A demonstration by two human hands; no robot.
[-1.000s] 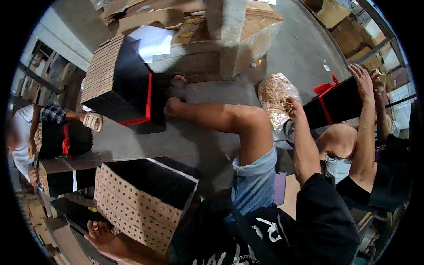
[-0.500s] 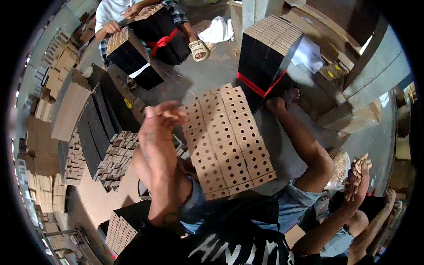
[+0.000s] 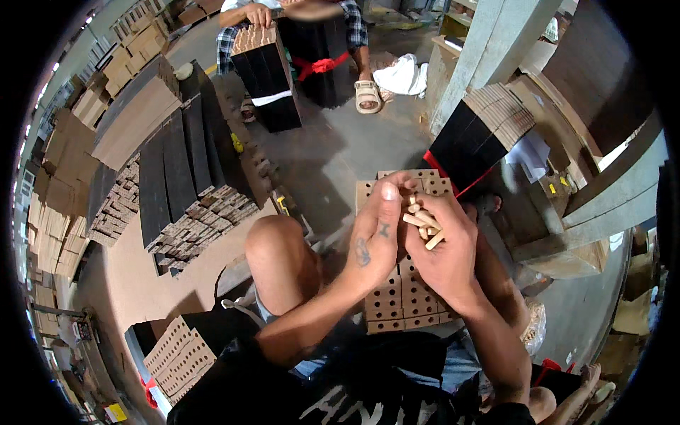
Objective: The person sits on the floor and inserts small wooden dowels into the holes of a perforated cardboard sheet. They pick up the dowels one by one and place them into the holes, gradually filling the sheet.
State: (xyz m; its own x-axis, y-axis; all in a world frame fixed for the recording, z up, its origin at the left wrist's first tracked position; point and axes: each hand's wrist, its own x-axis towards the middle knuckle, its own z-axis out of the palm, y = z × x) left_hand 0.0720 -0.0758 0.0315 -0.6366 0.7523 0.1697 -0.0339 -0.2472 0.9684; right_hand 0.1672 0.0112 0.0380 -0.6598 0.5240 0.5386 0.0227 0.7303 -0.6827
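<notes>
from my remote seat i had the right hand [image 3: 453, 248] curled half closed around loose wooden dowels [image 3: 427, 219], cupped, i judged, to stop them spilling. the left hand [image 3: 374, 230] was partly curled just beside them; whether it pinched one i couldn't tell. both were above the drilled block bundle [image 3: 407, 297], nearer its far edge; it stood between the legs [image 3: 280, 244], perhaps for steadiness. i counted at least five dowels, one bundle beneath.

Person: black top [image 3: 407, 365], bold white print [image 3: 340, 402] on front; blue denim shorts [image 3: 464, 370]; small dark tattoos [image 3: 363, 252] on left hand [image 3: 377, 230].
</notes>
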